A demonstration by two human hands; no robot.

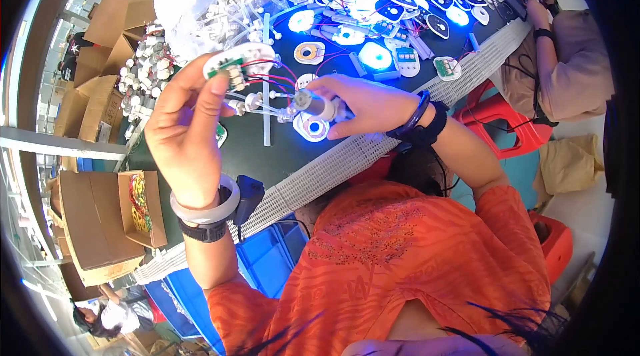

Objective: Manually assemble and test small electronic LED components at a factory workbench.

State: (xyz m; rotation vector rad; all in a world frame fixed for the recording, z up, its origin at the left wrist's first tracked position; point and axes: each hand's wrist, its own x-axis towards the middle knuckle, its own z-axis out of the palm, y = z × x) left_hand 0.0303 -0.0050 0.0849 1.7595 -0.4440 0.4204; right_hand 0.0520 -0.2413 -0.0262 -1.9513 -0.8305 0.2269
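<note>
Between the thumb and fingers of my left hand (187, 119) is a white oval plate with a green circuit board (233, 75), tilted up above the table. Red and dark wires run from it toward my right hand (370, 106). That hand is closed around a short grey cylinder (312, 103), whose blunt end faces left. White plastic stems (257, 104) hang between the two hands; what they join to is unclear. Just below the cylinder, a white plate with a round hole (312, 128) shows a blue glow.
Wired plates, grey cylinders and lit blue lamps (375, 56) crowd the dark table (267, 166). A clear bag of white parts (213, 6) lies at the back left. Cardboard boxes (93, 216) stand left, blue bins (270, 253) below the edge. Another person's arm (543, 46) is at right.
</note>
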